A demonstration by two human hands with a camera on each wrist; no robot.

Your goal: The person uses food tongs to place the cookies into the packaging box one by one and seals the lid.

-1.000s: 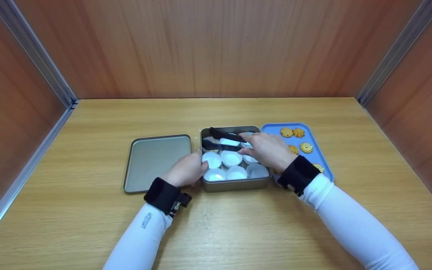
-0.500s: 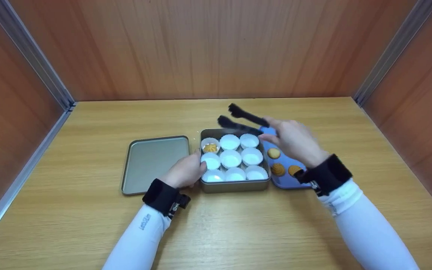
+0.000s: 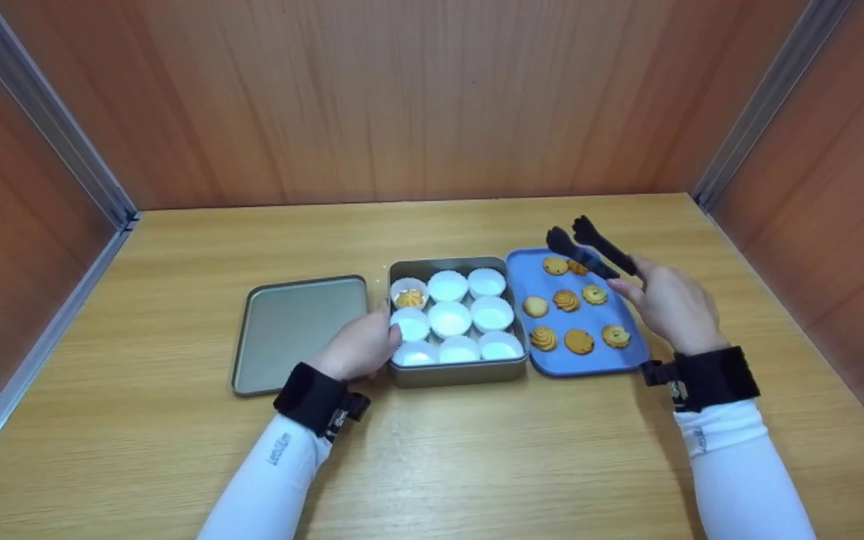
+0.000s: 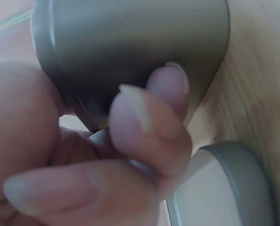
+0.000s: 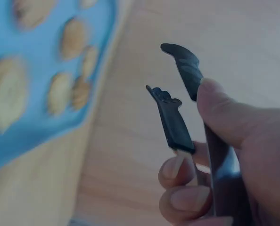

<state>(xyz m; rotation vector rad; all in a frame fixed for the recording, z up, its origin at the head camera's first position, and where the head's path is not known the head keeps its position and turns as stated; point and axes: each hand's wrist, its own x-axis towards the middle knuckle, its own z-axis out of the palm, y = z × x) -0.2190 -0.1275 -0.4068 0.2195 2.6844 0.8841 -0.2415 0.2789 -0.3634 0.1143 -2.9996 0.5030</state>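
Wooden table [image 3: 439, 465], on it lid [image 3: 301, 330], tin [image 3: 462, 374], blue tray [image 3: 561, 365]

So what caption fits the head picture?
Right hand holds black hand-tipped tongs near a blue rectangular tray of golden cookies.

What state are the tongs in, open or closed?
Open: the right hand holds the tongs with their two sides clearly apart in two views.

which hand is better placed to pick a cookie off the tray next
Probably the right hand: it holds the tongs, spread and empty, near the tray. The left hand holds the left side of the tin, which lies between it and the tray.
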